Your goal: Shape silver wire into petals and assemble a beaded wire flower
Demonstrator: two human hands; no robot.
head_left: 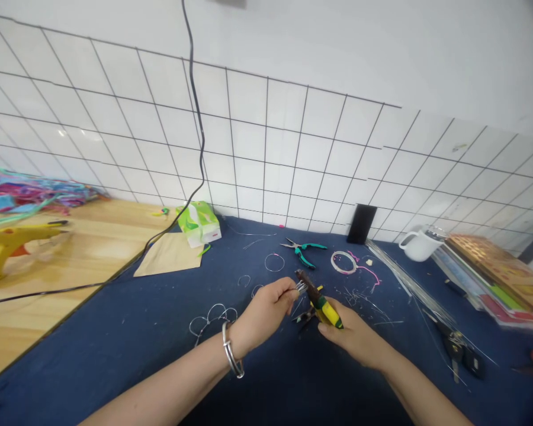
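My left hand (270,307) is closed in a pinch on several short silver wires (301,287), whose ends stick out to the right. In my right hand (353,337) are pliers (329,310) with yellow-and-green handles. Their dark jaws meet the wire ends; I cannot tell whether they bite on them. Below my left wrist lies a piece of wire bent into loops (214,313), partly hidden by the forearm. A second, dark tool (305,316) rests on the blue cloth just behind the pliers, mostly covered.
Teal-handled pliers (302,249), a wire ring (274,262) and a white coil (343,262) lie farther back. Long wires (393,269), a white mug (420,244) and keys (456,349) are to the right. A tissue pack (199,225), black cable (173,222) and yellow glue gun (13,245) are left.
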